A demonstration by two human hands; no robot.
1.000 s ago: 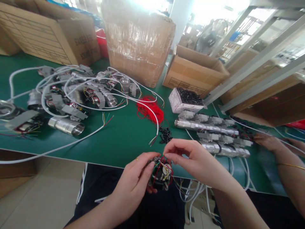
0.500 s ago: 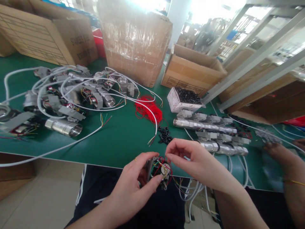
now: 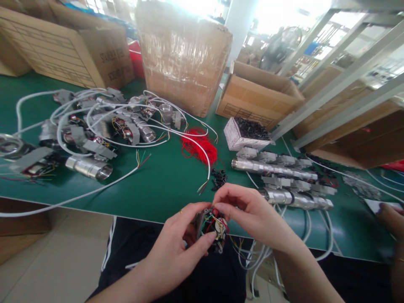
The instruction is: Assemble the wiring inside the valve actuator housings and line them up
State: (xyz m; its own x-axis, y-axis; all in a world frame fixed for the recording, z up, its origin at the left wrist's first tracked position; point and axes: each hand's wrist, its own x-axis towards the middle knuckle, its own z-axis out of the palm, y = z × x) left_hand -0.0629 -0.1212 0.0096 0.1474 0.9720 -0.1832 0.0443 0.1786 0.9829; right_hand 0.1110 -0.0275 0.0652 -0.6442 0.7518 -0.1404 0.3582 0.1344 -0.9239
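My left hand (image 3: 186, 235) is wrapped round a small wired unit (image 3: 214, 229), its thumb on the front and fingers behind, at the table's front edge. Red, yellow, white and green wires loop around a round pale part inside the unit's grey housing. At the unit's top, my right hand (image 3: 240, 210) pinches a red wire (image 3: 217, 211) between thumb and forefinger; the wire's end is hidden by the fingertips. Just beyond lie small black pieces (image 3: 219, 179) and a bundle of red wire (image 3: 198, 147).
Metal valve bodies with grey housings (image 3: 91, 167) and white cables crowd the left. Rows of joined metal bodies (image 3: 296, 198) lie right. A white box (image 3: 246, 132) holds black pieces. Cardboard boxes (image 3: 259, 94) stand behind. Another person's hand (image 3: 391, 216) is at far right.
My right hand has moved slightly left and closer over the unit's top. The other person's hand has shifted right, by a white sheet. The whole view has shifted a little.
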